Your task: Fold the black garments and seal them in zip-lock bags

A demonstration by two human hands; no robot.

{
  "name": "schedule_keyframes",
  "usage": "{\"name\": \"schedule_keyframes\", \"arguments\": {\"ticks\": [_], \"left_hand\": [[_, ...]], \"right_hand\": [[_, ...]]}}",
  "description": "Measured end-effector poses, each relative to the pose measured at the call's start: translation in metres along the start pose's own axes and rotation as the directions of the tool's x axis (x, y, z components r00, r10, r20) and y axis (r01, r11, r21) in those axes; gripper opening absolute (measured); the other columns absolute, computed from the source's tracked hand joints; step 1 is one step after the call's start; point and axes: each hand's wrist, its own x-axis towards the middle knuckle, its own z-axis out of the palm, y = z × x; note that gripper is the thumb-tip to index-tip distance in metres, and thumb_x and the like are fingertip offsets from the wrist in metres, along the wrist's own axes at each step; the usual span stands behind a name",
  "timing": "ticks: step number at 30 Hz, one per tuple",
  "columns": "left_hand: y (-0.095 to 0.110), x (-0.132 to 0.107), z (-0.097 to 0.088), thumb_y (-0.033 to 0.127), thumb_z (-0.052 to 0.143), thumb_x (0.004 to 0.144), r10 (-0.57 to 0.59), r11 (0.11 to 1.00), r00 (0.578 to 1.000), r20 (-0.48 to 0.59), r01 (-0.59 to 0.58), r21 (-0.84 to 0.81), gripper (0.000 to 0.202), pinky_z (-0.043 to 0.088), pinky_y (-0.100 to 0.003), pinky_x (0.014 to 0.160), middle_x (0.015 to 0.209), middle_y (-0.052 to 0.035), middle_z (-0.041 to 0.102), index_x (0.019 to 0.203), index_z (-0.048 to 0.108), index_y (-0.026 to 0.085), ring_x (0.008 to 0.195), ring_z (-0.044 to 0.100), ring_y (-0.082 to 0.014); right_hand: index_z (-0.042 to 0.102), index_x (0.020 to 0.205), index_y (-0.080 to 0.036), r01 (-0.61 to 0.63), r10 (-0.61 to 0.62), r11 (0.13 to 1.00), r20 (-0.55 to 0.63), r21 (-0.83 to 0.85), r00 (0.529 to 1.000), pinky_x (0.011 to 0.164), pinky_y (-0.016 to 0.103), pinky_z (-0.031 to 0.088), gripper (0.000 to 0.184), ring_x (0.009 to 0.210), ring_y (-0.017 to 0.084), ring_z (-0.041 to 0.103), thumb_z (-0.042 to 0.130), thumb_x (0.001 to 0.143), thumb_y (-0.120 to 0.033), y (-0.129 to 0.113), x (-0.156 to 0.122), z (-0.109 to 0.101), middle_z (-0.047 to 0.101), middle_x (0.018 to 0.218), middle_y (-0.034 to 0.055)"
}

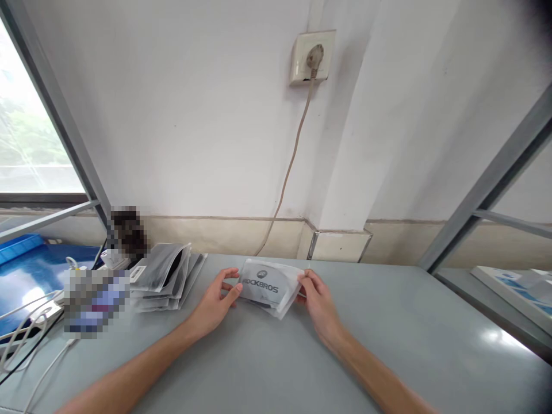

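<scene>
We see a grey worktop (388,322) against a white wall, its socket (313,57) corded. Left hand (214,305) and right hand (317,302) pinch a printed pouch (269,284) mid-worktop, beside stacked pouches (166,276).

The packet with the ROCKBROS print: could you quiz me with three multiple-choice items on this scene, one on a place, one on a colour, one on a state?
1. Where is the stack of packets?
A. beside the left hand
B. beside the right hand
C. on the floor

2. What colour is the table?
A. red
B. grey
C. yellow

3. How is the ROCKBROS packet held?
A. by both hands
B. by one hand
C. untouched

Answers: 1 A, it lies next to the left hand. 2 B, its top is grey. 3 A, the right hand pinches the other end.
</scene>
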Motion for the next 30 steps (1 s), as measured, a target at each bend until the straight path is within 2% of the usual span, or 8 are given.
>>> {"name": "schedule_keyframes", "arguments": {"ticks": [2, 5, 8, 11, 17, 25, 28, 30], "left_hand": [[-0.001, -0.001, -0.001, 0.054, 0.058, 0.098, 0.132, 0.979, 0.991, -0.013, -0.128, 0.155, 0.047, 0.054, -0.045, 0.1, 0.142, -0.0117, 0.059, 0.135, 0.057, 0.026, 0.12, 0.06, -0.028], [-0.001, -0.001, -0.004, 0.048, 0.052, 0.104, 0.242, 0.921, 0.97, -0.007, -0.228, 0.317, 0.034, 0.041, -0.048, 0.116, 0.14, -0.0088, 0.061, 0.128, 0.062, 0.027, 0.134, 0.054, -0.0282], [-0.001, -0.002, -0.006, 0.044, 0.049, 0.105, 0.247, 0.889, 0.969, 0.005, -0.229, 0.397, 0.024, 0.041, -0.046, 0.115, 0.134, -0.0086, 0.062, 0.11, 0.062, 0.024, 0.134, 0.054, -0.0272], [0.001, -0.006, -0.006, 0.04, 0.057, 0.102, 0.261, 0.846, 0.963, 0.068, -0.262, 0.464, 0.017, 0.044, -0.046, 0.113, 0.131, -0.0102, 0.061, 0.106, 0.058, 0.023, 0.134, 0.053, -0.028], [0.01, -0.016, -0.009, 0.037, 0.05, 0.106, 0.209, 0.815, 0.927, 0.311, -0.341, 0.469, 0.045, 0.034, -0.049, 0.124, 0.166, -0.0094, 0.032, 0.15, 0.044, 0.032, 0.157, 0.028, -0.0282], [0.028, -0.02, -0.003, 0.036, 0.053, 0.105, 0.313, 0.839, 0.881, 0.356, -0.432, 0.331, 0.023, 0.052, -0.037, 0.107, 0.135, -0.0056, 0.068, 0.122, 0.067, 0.029, 0.126, 0.064, -0.0226], [0.03, -0.015, -0.012, 0.03, 0.047, 0.107, 0.402, 0.765, 0.882, 0.246, -0.471, 0.439, 0.025, 0.056, -0.034, 0.093, 0.118, -0.0037, 0.076, 0.121, 0.067, 0.028, 0.107, 0.071, -0.0205], [0.034, -0.008, -0.028, 0.028, 0.048, 0.106, 0.567, 0.632, 0.816, 0.108, -0.516, 0.578, 0.022, 0.053, -0.038, 0.097, 0.113, -0.0046, 0.077, 0.115, 0.069, 0.025, 0.107, 0.07, -0.0225]], "right_hand": [[0.054, 0.078, -0.025, -0.077, 0.091, 0.994, 0.215, -0.073, 0.972, 0.065, 0.031, 0.055, 0.033, 0.079, 0.021, 0.064, 0.064, 0.086, -0.055, -0.003, -0.007, 0.005, 0.061, 0.079, -0.0008], [0.062, 0.086, -0.022, -0.118, 0.283, 0.942, 0.553, -0.316, 0.783, 0.06, 0.029, 0.052, 0.032, 0.068, 0.018, 0.066, 0.069, 0.086, -0.053, -0.009, -0.018, 0.007, 0.063, 0.075, -0.001], [0.063, 0.084, -0.019, -0.005, 0.328, 0.905, 0.69, -0.425, 0.645, 0.058, 0.022, 0.045, 0.031, 0.066, 0.013, 0.063, 0.071, 0.09, -0.048, -0.015, -0.023, 0.003, 0.063, 0.072, -0.0017], [0.055, 0.077, -0.02, -0.018, 0.276, 0.927, 0.647, -0.375, 0.711, 0.051, 0.02, 0.044, 0.043, 0.061, 0.012, 0.06, 0.069, 0.09, -0.059, -0.015, -0.02, 0.002, 0.061, 0.07, -0.0023], [0.055, 0.104, -0.027, -0.186, 0.269, 0.95, 0.352, -0.252, 0.896, 0.044, 0.028, 0.054, 0.06, 0.061, 0.018, 0.064, 0.069, 0.078, -0.079, -0.003, -0.011, 0.011, 0.058, 0.072, -0.0053], [0.06, 0.117, -0.024, -0.17, 0.226, 0.968, 0.353, -0.184, 0.908, 0.074, 0.037, 0.06, 0.065, 0.089, 0.029, 0.075, 0.082, 0.073, -0.066, 0.003, -0.01, 0.008, 0.077, 0.098, 0.0046], [0.058, 0.118, -0.025, -0.148, 0.183, 0.982, 0.388, -0.118, 0.903, 0.081, 0.04, 0.06, 0.062, 0.095, 0.029, 0.075, 0.083, 0.075, -0.061, 0.002, -0.011, 0.008, 0.076, 0.102, 0.0041], [0.057, 0.119, -0.025, -0.162, 0.186, 0.982, 0.389, -0.095, 0.902, 0.082, 0.041, 0.061, 0.06, 0.095, 0.029, 0.075, 0.083, 0.076, -0.059, 0.0, -0.012, 0.008, 0.076, 0.103, 0.0039]]}}
